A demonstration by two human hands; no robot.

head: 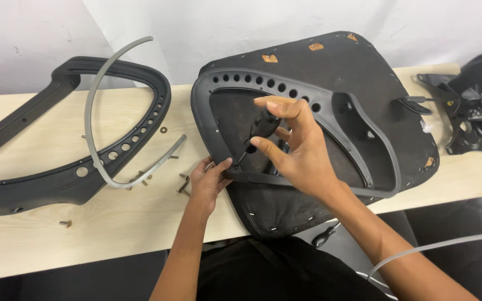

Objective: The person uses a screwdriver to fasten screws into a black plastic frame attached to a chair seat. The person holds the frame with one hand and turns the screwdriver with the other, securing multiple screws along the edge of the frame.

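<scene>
At the bottom centre, the left hand [210,181] pinches the lower edge of the black plastic seat frame [302,92]; it should steady the frame there. Just above, mid-frame, the right hand [297,147] has its fingers closed on a black-handled screwdriver [260,129], best kept upright over the screw. Its tip and the screw head are too small to see. Farther left, loose screws [182,181] lie on the pale surface [40,245].

Tight left of the seat pan [330,72]
Loose screws [183,184] and grey strip [93,111] crowding that side; bare bench [140,223] nearer its front-left corner.
</scene>
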